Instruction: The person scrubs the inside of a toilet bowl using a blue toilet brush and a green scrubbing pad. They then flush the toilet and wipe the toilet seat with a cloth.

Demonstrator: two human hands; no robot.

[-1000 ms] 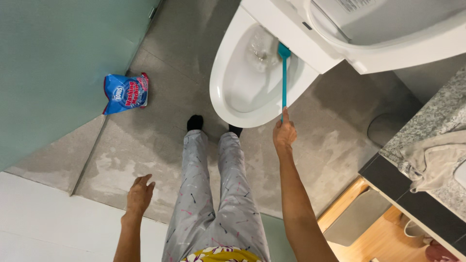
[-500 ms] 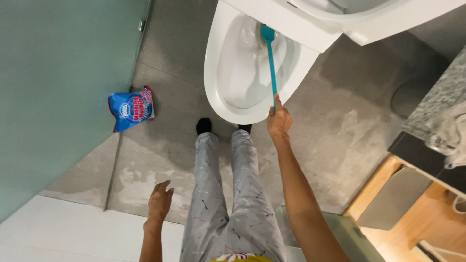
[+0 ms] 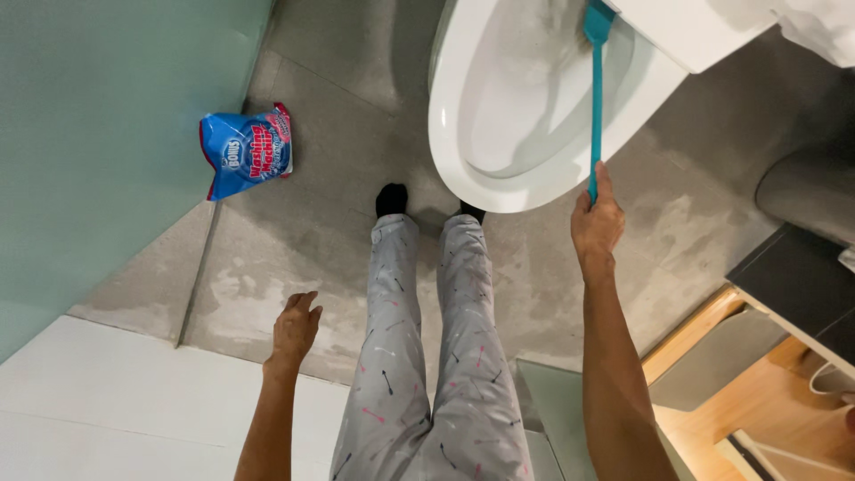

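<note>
Your right hand (image 3: 595, 223): wrapped round the end of the teal brush (image 3: 594, 98), its head probably against the inside of the toilet bowl (image 3: 499, 178), for reach. Left hand (image 3: 294, 330): empty, fingers loose, held out over the floor (image 3: 338, 116).

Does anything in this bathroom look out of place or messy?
Yes. A blue and pink bag lies on the floor by the green wall, apart from the toilet. The grey floor shows pale, patchy stains near the feet. The right hand holds a teal brush; the left hand is empty.
</note>
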